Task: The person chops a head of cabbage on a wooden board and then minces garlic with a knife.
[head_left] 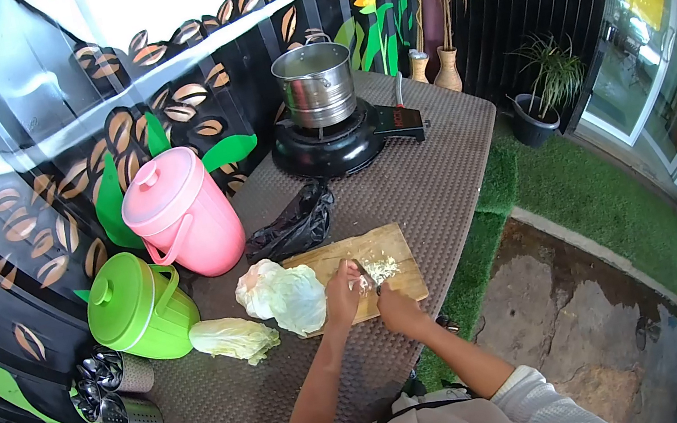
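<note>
On a wooden cutting board lies a small heap of finely chopped pale bits. My right hand is closed around the handle of a knife, its blade pointing away from me over the board. Just left of the blade, my left hand has its fingers curled down at the board; whatever they pinch is hidden. Pale green cabbage rests beside that hand, overlapping the board's left edge. Farther left, a napa cabbage lies on the table.
A black plastic bag lies behind the board. Pink and green lidded buckets stand left, near metal cutlery holders. A steel pot sits on a black portable stove at the back. The table's right edge borders artificial grass.
</note>
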The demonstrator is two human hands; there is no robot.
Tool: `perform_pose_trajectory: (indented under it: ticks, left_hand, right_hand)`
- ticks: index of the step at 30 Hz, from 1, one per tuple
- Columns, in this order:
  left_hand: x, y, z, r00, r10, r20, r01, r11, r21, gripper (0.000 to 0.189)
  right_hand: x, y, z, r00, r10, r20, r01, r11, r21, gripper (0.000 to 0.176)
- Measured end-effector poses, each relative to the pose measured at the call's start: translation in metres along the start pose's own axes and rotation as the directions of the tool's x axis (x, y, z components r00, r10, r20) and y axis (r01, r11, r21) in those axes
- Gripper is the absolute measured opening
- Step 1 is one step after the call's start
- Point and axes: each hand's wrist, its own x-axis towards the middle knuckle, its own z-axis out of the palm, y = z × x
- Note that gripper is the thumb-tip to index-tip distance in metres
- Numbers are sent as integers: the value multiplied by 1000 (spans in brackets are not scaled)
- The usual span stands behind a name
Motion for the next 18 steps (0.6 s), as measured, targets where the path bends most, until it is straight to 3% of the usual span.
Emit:
perform_pose_trajectory:
  ticks: [5,11,14,18]
  left_hand:
    - [2,-4,2,1000,4,28,-3,1000,-16,24]
    - [1,0,0,999,29,14,-28,999,-46,23]
    - [0,2,-2,1000,-1,29,2,1000,-30,23]
    - [2,-2,0,999,-13,32,15,999,-47,22]
  right_hand:
    - [-6,-14,20,976,214,-44,-213,976,41,25]
    - [-2,-7,3,995,70,-66,-68,997,28,20]
    - [-14,-11,26,986,146,-86,-154,983,-96,17]
    - [-2,-11,40,980,151,-128,-161,984,-72,17]
